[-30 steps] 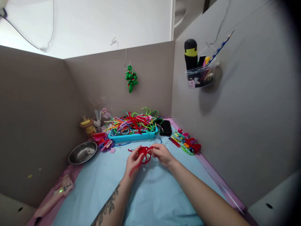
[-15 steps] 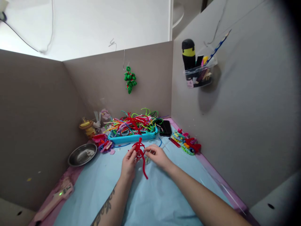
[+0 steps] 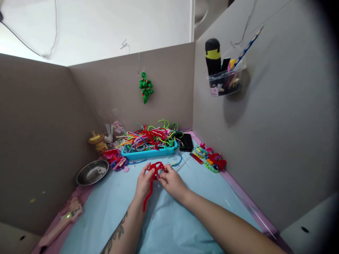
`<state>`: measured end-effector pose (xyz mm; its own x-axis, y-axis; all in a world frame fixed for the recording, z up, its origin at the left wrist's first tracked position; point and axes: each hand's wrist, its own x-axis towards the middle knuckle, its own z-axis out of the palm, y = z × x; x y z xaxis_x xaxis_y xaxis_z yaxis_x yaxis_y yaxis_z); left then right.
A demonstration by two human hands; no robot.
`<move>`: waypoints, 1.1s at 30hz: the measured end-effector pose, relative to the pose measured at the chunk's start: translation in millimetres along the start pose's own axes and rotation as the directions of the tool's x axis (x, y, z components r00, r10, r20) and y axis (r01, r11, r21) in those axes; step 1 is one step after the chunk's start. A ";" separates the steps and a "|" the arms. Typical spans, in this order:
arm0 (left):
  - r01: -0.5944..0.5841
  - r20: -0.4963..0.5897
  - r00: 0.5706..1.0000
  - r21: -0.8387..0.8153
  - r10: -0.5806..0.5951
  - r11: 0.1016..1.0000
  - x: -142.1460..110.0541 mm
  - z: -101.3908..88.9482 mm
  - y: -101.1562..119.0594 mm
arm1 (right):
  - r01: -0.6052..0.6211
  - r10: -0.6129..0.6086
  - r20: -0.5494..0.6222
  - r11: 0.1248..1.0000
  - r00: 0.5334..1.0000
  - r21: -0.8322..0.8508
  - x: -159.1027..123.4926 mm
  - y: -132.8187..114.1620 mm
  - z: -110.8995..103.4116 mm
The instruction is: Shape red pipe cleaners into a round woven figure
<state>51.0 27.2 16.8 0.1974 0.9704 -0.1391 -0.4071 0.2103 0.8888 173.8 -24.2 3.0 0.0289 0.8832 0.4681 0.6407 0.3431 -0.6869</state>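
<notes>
A looped red pipe-cleaner piece (image 3: 157,165) is up between my two hands above the blue table cover (image 3: 172,225). My left hand (image 3: 143,181) is closed on its left side, thumb on the near face. One long red pipe-cleaner tail hangs down beside the left wrist. My right hand (image 3: 174,181) is closed at the right side of the loops, its fingertips bent in against them. A small silvery patch shows among the loops near those fingertips; I cannot make out what it is.
Behind the hands stands a blue tray (image 3: 148,154) heaped with coloured pipe cleaners. To the left are a metal bowl (image 3: 88,178) and a pink glue gun (image 3: 63,222) with a green light. A phone (image 3: 186,142) and colourful pipe-cleaner pieces (image 3: 212,160) lie right; grey panels enclose the table.
The red piece has turned in my hands, its long tail swinging from the right to the left wrist. My right hand has shifted slightly left and closed in on the loops.
</notes>
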 end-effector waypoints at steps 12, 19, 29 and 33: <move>-0.121 0.072 0.991 0.104 0.114 0.987 -1.6 -5.8 14.2 | -0.204 0.284 -0.072 0.822 0.956 0.531 6.6 6.3 -1.7; -0.139 0.197 0.975 0.155 0.107 0.978 -4.8 -4.0 7.4 | -0.483 0.439 0.309 0.370 0.843 0.794 17.6 17.3 -5.0; -0.288 0.360 0.912 0.227 0.195 0.930 -7.7 -7.5 8.3 | -0.460 0.466 0.315 0.238 0.827 0.856 17.9 13.7 -10.7; -0.453 0.465 0.851 0.418 0.244 0.787 -10.7 -11.2 8.2 | -0.433 0.458 0.310 0.192 0.833 0.881 18.9 16.8 -19.1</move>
<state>35.6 19.8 20.7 0.4833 0.8221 0.3009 -0.0370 -0.3242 0.9453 199.7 -7.8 11.0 0.0796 0.9922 -0.0963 -0.5652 -0.0347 -0.8243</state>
